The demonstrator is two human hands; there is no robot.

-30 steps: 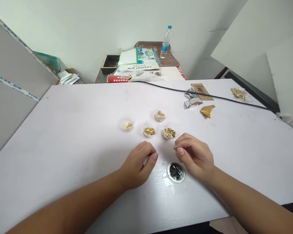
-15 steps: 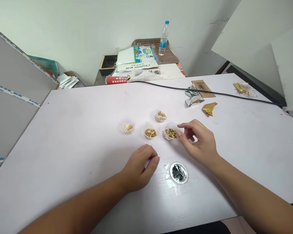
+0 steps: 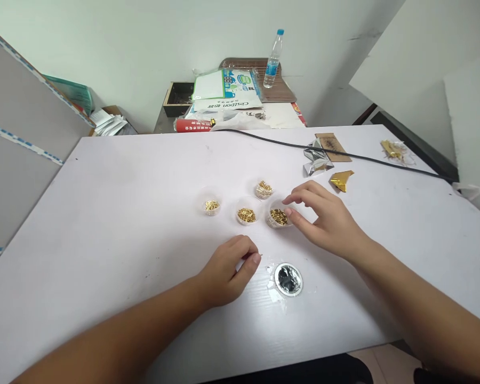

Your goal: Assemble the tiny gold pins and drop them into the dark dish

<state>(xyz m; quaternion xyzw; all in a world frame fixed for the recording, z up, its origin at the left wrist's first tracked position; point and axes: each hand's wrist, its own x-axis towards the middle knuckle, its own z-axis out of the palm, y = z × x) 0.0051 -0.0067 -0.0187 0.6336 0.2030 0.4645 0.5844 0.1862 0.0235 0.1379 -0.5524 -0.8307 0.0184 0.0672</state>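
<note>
Head view: left hand [image 3: 230, 269], one, resting low over the white surface [image 3: 124, 202], fingers curled, thumb and forefinger pressed together on a tiny thin piece [image 3: 261, 255], only the tip of which shows beyond them; its kind too small to tell. Right hand [image 3: 324, 216], one, with thumb and forefinger parted, the two tips at the right-hand cup [image 3: 270, 223]; whether they touch its rim or contents cannot be told, and nothing is seen between them. Small clear cups, four, all upright and holding small gold-coloured pieces: the right-hand cup, partly covered by the fingertips; the middle cup [image 3: 247, 222], just to its left; the rear cup [image 3: 263, 195], behind and between those two; the left cup [image 3: 211, 212], set somewhat apart, its pieces slender. Round black disc with pale rim [image 3: 288, 280], one, lying between the forearms, near the left hand's fingertips, clear film about its edge. Beyond the right hand: gold foil scrap [image 3: 341, 181], one; crumpled silver foil [image 3: 318, 166]; flat brown packet [image 3: 335, 146], one, beside the silver foil; black cable [image 3: 280, 143], one, running across foil and packet. Clear bottle with blue cap [image 3: 272, 64], one, standing upright behind the surface.
</note>
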